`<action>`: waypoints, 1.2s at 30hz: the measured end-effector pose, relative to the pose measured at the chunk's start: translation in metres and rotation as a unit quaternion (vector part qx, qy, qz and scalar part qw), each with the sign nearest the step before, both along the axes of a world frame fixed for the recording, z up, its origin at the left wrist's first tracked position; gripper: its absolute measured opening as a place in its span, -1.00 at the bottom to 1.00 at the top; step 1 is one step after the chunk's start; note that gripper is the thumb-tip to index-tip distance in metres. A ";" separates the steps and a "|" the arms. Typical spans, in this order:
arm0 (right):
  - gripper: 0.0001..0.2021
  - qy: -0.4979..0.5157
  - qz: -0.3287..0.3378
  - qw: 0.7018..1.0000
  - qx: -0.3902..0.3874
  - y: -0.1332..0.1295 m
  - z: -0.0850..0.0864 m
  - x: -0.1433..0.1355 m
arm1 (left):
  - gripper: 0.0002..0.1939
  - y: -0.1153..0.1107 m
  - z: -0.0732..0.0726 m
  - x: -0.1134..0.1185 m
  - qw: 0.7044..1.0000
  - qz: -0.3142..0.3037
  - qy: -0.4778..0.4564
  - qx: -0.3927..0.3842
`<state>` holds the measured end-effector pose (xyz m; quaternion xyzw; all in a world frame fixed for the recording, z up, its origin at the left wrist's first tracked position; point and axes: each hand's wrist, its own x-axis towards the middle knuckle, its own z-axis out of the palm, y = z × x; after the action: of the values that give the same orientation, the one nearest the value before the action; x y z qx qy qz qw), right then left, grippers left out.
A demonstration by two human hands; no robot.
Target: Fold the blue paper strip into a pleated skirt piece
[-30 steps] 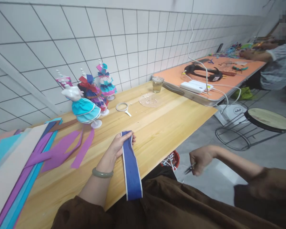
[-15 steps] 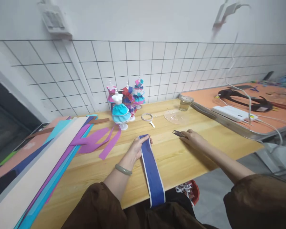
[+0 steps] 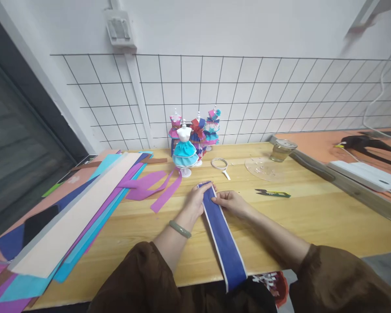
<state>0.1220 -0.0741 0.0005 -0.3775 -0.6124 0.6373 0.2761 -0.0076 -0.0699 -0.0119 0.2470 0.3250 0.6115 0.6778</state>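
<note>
A long navy-blue fabric strip (image 3: pixel 226 243) with white edging runs from my hands down over the table's front edge toward my lap. My left hand (image 3: pixel 198 198) grips its far end, thumb on top. Pinching the right edge of the strip just below that is my right hand (image 3: pixel 231 202). To the right lie small thread snips (image 3: pixel 273 193) with yellow-and-green handles, apart from both hands. Beyond my hands stands a small white dress form (image 3: pixel 184 148) in a turquoise tiered skirt, with several dressed forms behind it.
Stacked coloured fabric strips (image 3: pixel 84 213) cover the left side. Purple pieces (image 3: pixel 146 184) lie near the dress form. A ring of white trim (image 3: pixel 219 164), a clear disc with small beads (image 3: pixel 263 168) and a glass jar (image 3: pixel 283 150) sit farther back. An orange-topped surface (image 3: pixel 319 148) adjoins at right.
My right hand has let go of the snips, leaving them on the table, and has moved left to the blue strip. The view has turned left. My left hand still grips the strip.
</note>
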 end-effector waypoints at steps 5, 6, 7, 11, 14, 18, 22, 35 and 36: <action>-0.66 0.009 0.019 0.999 -0.044 0.005 -0.011 0.006 | -0.74 0.003 0.006 -0.011 0.997 -0.024 -0.060 -0.046; -0.66 0.010 0.020 0.999 -0.048 0.005 -0.011 0.007 | -0.74 0.004 0.007 -0.012 0.997 -0.025 -0.060 -0.052; -0.67 0.010 0.021 0.998 -0.052 0.004 -0.011 0.008 | -0.74 0.003 0.008 -0.013 0.997 -0.026 -0.054 -0.050; -0.66 0.011 0.029 0.998 -0.061 0.003 -0.009 0.008 | -0.64 0.002 0.008 -0.015 0.997 -0.063 0.036 0.011; -0.65 0.004 0.024 0.999 -0.046 0.004 -0.009 0.009 | -0.49 0.001 0.006 -0.016 0.987 -0.084 0.126 0.047; -0.65 0.008 0.029 0.999 -0.036 0.003 -0.008 0.011 | -0.50 0.005 -0.001 -0.017 0.981 -0.063 0.179 0.048; -0.65 0.010 0.034 0.998 -0.046 0.002 -0.006 0.011 | -0.60 0.009 -0.005 -0.018 0.987 -0.034 0.157 0.015; -0.65 0.005 0.023 0.998 -0.063 0.002 -0.007 0.011 | -0.68 0.011 0.003 -0.023 0.994 -0.003 0.111 0.000; -0.65 0.008 0.022 0.998 -0.064 0.002 -0.006 0.011 | -0.66 0.010 0.004 -0.023 0.992 -0.020 0.123 0.004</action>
<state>0.1327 -0.0717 -0.0059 -0.3760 -0.5766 0.6837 0.2423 -0.0308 -0.0598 -0.0083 0.3298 0.3984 0.5643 0.6435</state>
